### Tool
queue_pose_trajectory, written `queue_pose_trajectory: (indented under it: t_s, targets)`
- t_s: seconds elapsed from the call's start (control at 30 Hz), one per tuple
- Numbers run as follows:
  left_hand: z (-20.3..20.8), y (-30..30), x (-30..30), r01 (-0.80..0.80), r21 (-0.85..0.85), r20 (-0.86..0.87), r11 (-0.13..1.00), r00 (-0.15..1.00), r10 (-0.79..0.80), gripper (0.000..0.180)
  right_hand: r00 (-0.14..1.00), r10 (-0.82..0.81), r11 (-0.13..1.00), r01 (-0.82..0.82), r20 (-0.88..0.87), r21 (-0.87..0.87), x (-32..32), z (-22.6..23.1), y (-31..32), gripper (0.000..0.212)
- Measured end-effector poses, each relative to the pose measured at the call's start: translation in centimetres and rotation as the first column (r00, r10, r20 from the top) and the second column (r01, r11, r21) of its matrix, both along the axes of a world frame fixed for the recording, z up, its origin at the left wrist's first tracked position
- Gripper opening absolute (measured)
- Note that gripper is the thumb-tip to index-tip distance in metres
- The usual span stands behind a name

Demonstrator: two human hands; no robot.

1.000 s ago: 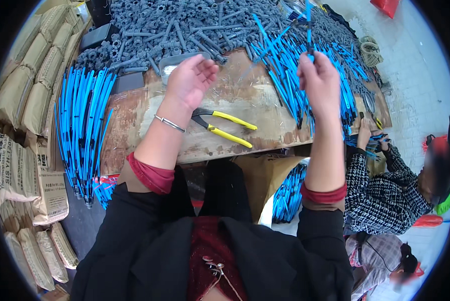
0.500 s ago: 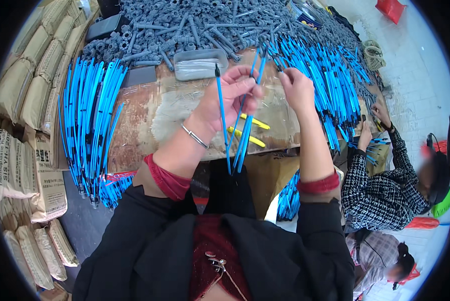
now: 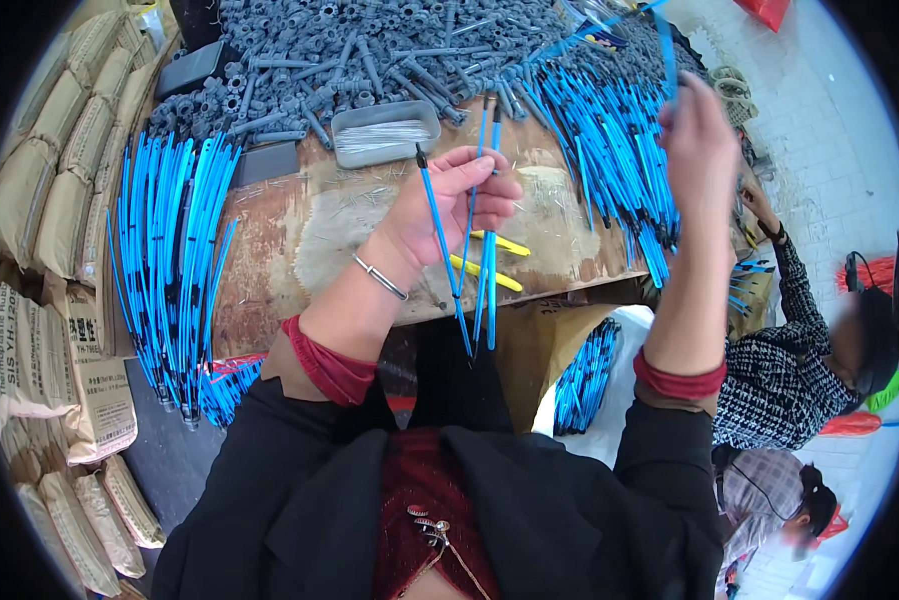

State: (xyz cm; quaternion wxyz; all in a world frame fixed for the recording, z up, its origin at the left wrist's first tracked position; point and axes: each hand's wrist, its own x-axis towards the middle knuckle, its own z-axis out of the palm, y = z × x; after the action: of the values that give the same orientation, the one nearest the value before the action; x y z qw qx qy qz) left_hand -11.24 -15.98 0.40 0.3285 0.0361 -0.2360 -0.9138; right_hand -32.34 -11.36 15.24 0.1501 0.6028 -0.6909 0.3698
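In front of my body, my left hand (image 3: 457, 195) is closed on a few slim blue strips (image 3: 490, 290) with black tips. They hang toward the table's near edge, and one black-tipped strip (image 3: 435, 205) slants up beside my wrist. My right hand (image 3: 699, 145) is raised at the right, over a big pile of similar blue strips (image 3: 609, 140). Smeared by motion, it grips another blue strip (image 3: 666, 45) that rises above its fingers. Below my left hand, a yellow-handled tool (image 3: 489, 270) lies on the worn wooden table (image 3: 259, 265).
A grey tray of thin metal pins (image 3: 384, 134) stands before a heap of grey plastic fittings (image 3: 369, 50). More blue strips (image 3: 174, 250) overhang the left table edge. Stacked brown sacks (image 3: 64, 150) line the left side. A co-worker in a checked jacket (image 3: 769, 380) sits at the right.
My right hand has moved right and up from near my left hand, now with a blue strip in it. The left hand keeps its strips in nearly the same place.
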Motion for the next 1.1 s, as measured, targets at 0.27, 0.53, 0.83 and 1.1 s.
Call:
queue_pose_trajectory:
  t_s: [0.27,0.53,0.83,1.1]
  targets:
    - [0.7,0.7,-0.9,0.115,0.015,-0.371,0.993,0.923,-0.101,0.035,0.883,0.362,0.772,-0.464,0.300,0.435,5.9,-4.2,7.2,0.022]
    - [-0.1,0.3,-0.4,0.089,0.103,-0.306,0.991,0.951,-0.054,0.021,0.858,0.186,0.699,-0.458,0.479,0.549,6.8,-5.8,6.0,0.021]
    - [1.1,0.8,-0.5,-0.277,-0.045,0.027,0.960,0.960,0.279,0.017,0.981,0.097,0.884,-0.163,0.169,0.438,-2.1,-8.8,-3.1,0.031]
    - [1.3,1.4,0.4,0.234,-0.216,-0.110,0.948,0.959,-0.262,0.015,0.716,-0.150,0.838,0.458,-0.681,0.297,-6.5,-14.8,-7.7,0.020]
